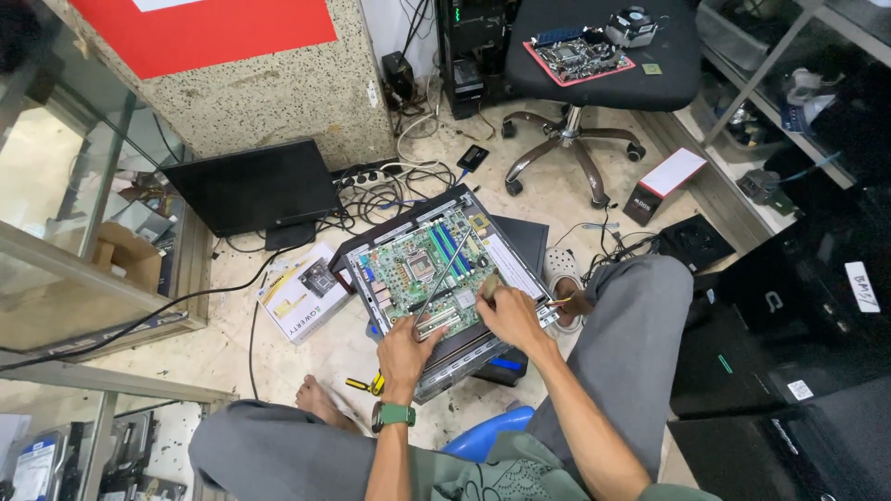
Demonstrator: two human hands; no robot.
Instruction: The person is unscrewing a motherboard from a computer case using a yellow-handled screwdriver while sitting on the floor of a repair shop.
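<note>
Around the open computer case: a monitor to its left, an office chair behind, a screwdriver just before it.

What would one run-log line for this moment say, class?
left hand: resting on green motherboard edge | right hand: holding small grey item, unclear | board: inside open computer case | nearby: yellow-handled screwdriver on floor

Green circuit board matt, in dull grey metal case; speckled stone floor smooth; far office chair seat black cloth.
</note>
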